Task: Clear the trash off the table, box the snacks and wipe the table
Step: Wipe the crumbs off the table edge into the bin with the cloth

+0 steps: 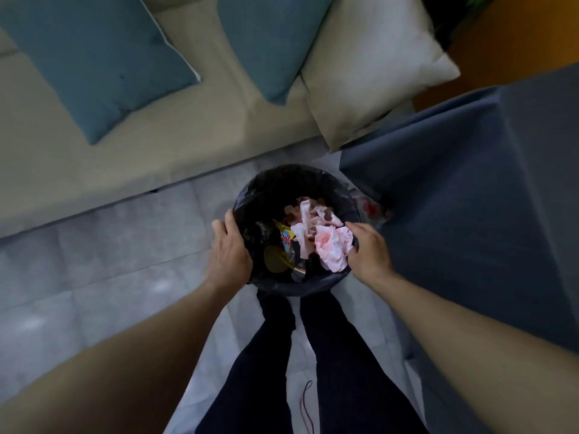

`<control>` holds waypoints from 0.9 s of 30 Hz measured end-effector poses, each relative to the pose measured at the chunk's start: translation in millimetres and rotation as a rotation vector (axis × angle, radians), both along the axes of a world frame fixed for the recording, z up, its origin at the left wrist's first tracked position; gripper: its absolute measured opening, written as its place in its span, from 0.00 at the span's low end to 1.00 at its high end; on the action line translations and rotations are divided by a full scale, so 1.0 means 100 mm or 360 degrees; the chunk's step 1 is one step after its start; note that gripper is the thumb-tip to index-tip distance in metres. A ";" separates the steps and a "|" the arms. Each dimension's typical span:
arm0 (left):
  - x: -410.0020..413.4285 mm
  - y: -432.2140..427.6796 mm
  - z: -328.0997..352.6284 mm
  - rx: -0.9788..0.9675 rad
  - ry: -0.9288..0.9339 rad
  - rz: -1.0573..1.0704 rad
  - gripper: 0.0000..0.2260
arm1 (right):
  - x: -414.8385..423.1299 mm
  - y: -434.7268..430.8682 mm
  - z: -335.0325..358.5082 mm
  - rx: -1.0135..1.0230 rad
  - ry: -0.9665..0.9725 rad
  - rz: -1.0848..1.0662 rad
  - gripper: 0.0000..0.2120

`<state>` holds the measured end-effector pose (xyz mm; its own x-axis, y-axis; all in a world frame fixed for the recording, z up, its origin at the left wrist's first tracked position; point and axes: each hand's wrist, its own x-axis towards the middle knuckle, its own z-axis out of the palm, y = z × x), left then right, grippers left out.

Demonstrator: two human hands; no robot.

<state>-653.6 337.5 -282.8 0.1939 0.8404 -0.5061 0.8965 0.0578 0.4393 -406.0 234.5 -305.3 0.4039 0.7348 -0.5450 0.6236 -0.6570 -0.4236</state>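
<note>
A round trash bin [272,186] lined with a black bag stands on the floor in front of my legs. Inside lie crumpled pink-stained tissues [329,245], a colourful snack wrapper [286,242] and a round yellowish lid. My left hand [230,249] grips the bin's left rim. My right hand [368,249] grips the right rim, its fingers close to the tissues. The table [485,183], covered by a dark blue cloth, is at the right; its top is mostly out of view.
A beige sofa [141,158] with two teal cushions [94,64] and a cream cushion [369,67] runs along the back. Grey floor tiles [109,261] spread to the left. Something red [371,208] lies on the floor between bin and table.
</note>
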 end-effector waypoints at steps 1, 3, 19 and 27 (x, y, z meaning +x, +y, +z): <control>0.04 0.03 -0.14 0.0002 0.0005 0.0008 0.27 | 0.05 0.04 -0.14 -0.0022 0.0007 0.0007 0.27; 0.12 0.08 -0.45 0.0015 0.0014 0.0017 0.27 | 0.14 0.11 -0.46 -0.0053 0.0018 0.0025 0.27; 0.46 0.34 -2.45 -0.0302 0.0065 -0.0116 0.24 | 0.42 0.31 -2.20 -0.0110 0.0094 -0.0038 0.27; 0.46 0.59 -2.32 -0.0651 0.0096 -0.0189 0.32 | 0.42 0.48 -1.97 -0.0260 0.0256 -0.0028 0.22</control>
